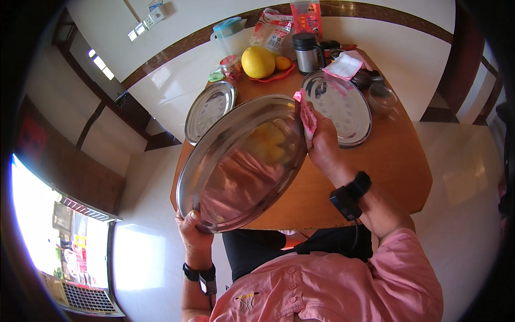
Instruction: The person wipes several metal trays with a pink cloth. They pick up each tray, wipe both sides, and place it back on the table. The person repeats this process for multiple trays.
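A large oval stainless-steel tray (241,169) is held tilted above the near part of the wooden table, its shiny face reflecting pink and yellow. My left hand (195,231) grips its lower left rim, thumb on top. At the upper right rim, my right hand (322,139) holds a pink cloth (307,116) against the metal; its fingertips are partly hidden. Behind the held tray, to the left, lies an oval metal tray (211,110), seemingly stacked on another. A further oval metal tray (342,108) lies flat on the right, just beyond my right hand.
On the wooden table (386,177), a yellow pomelo (258,62) and an orange fruit (283,62) sit on a red plate. Around them are a steel mug (306,54), a lidded plastic jug (231,38), a small jar (230,67), a folded cloth (344,65) and a clear bowl (383,95).
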A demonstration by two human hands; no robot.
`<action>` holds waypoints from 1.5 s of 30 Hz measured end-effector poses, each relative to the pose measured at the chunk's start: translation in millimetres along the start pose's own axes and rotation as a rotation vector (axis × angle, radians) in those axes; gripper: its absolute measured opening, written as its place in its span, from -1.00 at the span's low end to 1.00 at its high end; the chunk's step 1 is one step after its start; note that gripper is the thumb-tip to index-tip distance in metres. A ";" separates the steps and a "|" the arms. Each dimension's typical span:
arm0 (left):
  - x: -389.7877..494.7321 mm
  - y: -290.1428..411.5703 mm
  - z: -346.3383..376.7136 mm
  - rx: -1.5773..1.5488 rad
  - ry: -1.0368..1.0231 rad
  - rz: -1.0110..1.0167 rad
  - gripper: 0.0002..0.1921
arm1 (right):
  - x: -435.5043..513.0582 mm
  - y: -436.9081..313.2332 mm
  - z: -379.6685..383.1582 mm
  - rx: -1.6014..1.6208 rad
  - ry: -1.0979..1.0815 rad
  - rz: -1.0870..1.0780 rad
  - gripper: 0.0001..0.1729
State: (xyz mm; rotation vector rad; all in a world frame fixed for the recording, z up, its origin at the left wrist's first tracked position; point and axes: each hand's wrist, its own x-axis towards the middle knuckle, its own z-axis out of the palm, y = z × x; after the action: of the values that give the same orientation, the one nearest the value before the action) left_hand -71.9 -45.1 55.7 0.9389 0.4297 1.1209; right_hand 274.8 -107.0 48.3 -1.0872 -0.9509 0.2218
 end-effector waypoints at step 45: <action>9.8 -46.9 35.0 -0.198 -0.035 -0.174 -0.35 | -53.4 -34.7 41.0 0.739 -0.415 0.714 -0.69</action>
State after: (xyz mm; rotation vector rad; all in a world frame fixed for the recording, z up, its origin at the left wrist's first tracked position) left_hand -16.2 -56.6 38.7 0.7324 0.3576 0.9684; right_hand 202.2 -128.3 53.3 -0.6446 -0.6985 1.3181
